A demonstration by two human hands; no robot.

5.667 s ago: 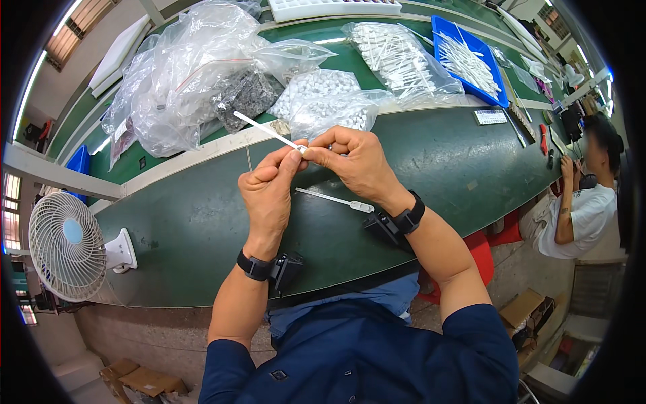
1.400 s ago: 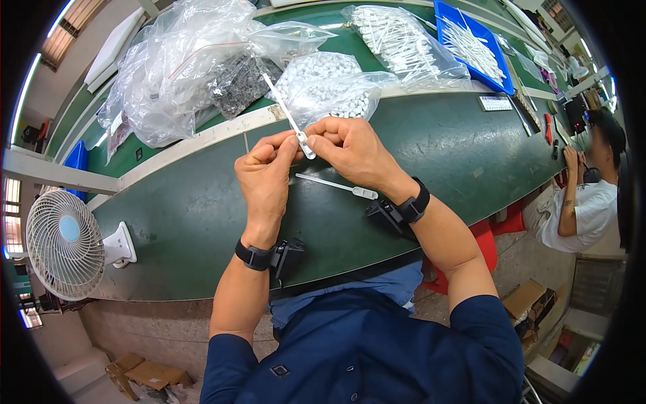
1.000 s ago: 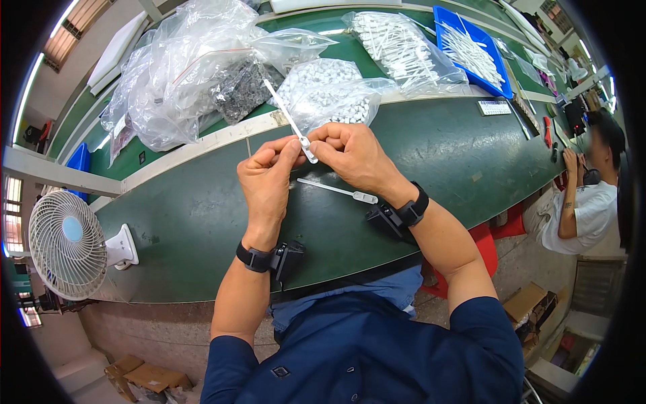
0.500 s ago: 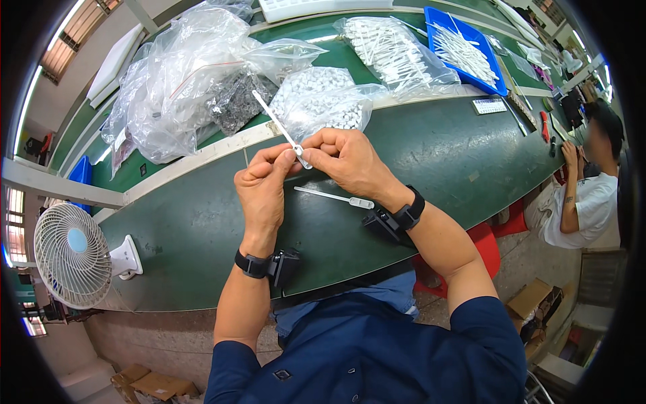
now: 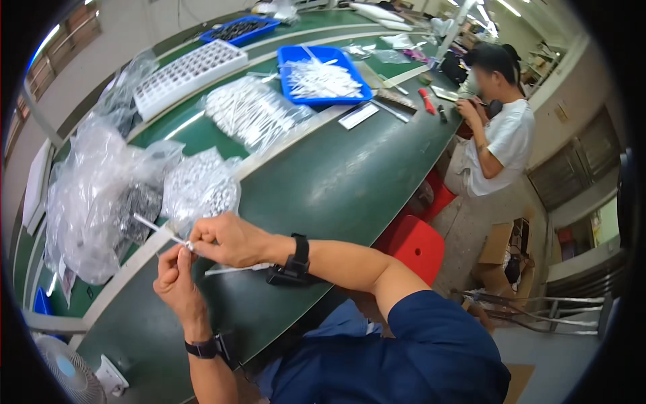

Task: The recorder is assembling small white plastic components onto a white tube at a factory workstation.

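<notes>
A slim white plastic stick [image 5: 155,227] with a wider end is held up over the green table, its thin end pointing away to the far left. My left hand [image 5: 178,286] pinches the wider end from below, thumb against fingers. Close against it, my right hand [image 5: 230,240] has thumb and fingertips closed on the same end. The fingers partly cover that end, so its details are hidden. A second stick of the same kind [image 5: 222,271] lies on the table by my right wrist, which hides part of it.
Beyond my hands lie bags of small white parts [image 5: 202,185], dark parts [image 5: 142,209] and white sticks [image 5: 245,111]. A blue tray [image 5: 288,52] holds more sticks, near a white holed rack [image 5: 145,101]. A fan [image 5: 64,367] stands lower left; a co-worker [image 5: 501,135] sits right.
The view has swung to the right, so my hands and the table sit further left in the picture. Both hands still pinch the stick.
</notes>
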